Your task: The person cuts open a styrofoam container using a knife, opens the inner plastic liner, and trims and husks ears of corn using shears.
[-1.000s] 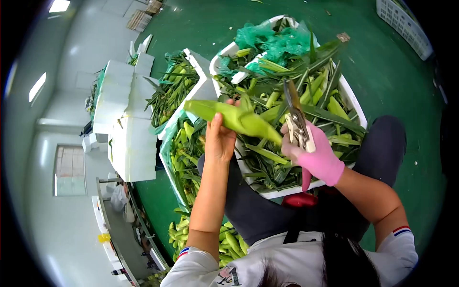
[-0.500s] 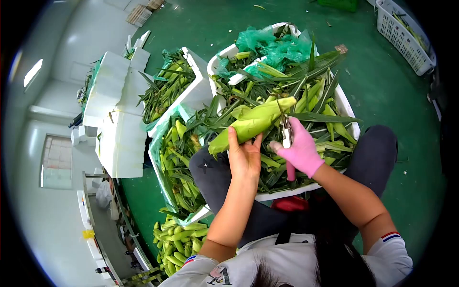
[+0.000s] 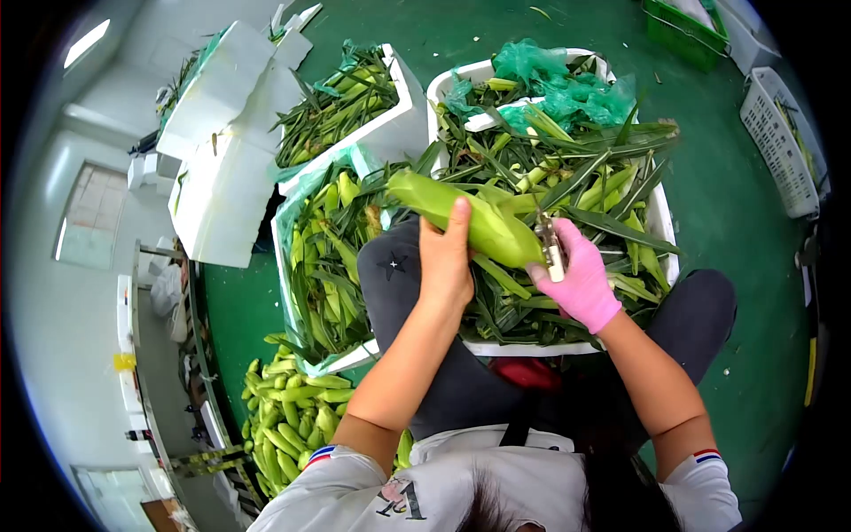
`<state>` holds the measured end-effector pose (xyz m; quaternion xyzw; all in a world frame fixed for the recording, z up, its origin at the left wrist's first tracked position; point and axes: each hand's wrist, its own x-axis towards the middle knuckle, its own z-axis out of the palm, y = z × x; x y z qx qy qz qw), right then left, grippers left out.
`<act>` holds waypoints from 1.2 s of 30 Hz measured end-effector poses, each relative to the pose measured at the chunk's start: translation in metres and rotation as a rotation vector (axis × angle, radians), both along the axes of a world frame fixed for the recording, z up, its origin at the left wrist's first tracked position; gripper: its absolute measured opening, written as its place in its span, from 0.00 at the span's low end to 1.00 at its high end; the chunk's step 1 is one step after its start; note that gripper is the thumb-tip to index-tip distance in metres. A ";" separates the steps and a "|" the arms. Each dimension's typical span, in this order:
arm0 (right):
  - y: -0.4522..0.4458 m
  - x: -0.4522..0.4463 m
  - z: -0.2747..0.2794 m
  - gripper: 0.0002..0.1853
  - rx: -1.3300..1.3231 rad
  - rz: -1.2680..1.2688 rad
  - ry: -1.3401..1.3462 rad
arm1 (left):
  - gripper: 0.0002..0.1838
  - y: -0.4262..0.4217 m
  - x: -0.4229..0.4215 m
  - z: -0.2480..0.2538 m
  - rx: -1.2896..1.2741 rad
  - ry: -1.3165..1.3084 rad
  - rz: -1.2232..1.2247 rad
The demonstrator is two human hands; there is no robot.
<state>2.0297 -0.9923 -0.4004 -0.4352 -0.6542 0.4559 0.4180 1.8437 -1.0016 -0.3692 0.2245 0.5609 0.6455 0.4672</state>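
Note:
A green ear of corn in its husk (image 3: 483, 226) lies slanted across my lap area, its end at upper left pointing away from the shears. My bare left hand (image 3: 446, 266) is closed around its underside, thumb on top. In a pink glove, my right hand (image 3: 583, 282) grips pruning shears (image 3: 551, 250) with a white handle part. Their metal blades are up against the ear's lower right end; whether they are biting into it I cannot make out. Under both hands, a white foam box (image 3: 665, 222) holds stripped husks and long leaves (image 3: 523, 310).
Left of my knee, another foam box (image 3: 350, 359) holds unstripped corn (image 3: 310, 275). Trimmed ears (image 3: 288, 430) are heaped on the green floor (image 3: 230, 306). More leaves fill a box (image 3: 412, 115) behind. At right stand a white basket (image 3: 771, 146) and a green crate (image 3: 683, 35).
The ear has turned in my left hand: its right end has dropped and its left end has risen. The shears now meet the lower right end. The whole view has shifted a little.

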 end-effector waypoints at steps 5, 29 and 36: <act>0.004 0.017 -0.019 0.19 -0.610 -0.080 0.490 | 0.31 -0.022 -0.030 -0.010 0.193 -0.424 -0.204; -0.120 0.000 -0.010 0.21 -1.423 0.231 0.182 | 0.28 -0.339 -0.488 -0.102 0.241 0.078 0.915; -0.061 -0.043 0.018 0.05 -1.084 0.126 0.433 | 0.35 -0.043 -0.493 -0.206 -1.147 1.069 0.348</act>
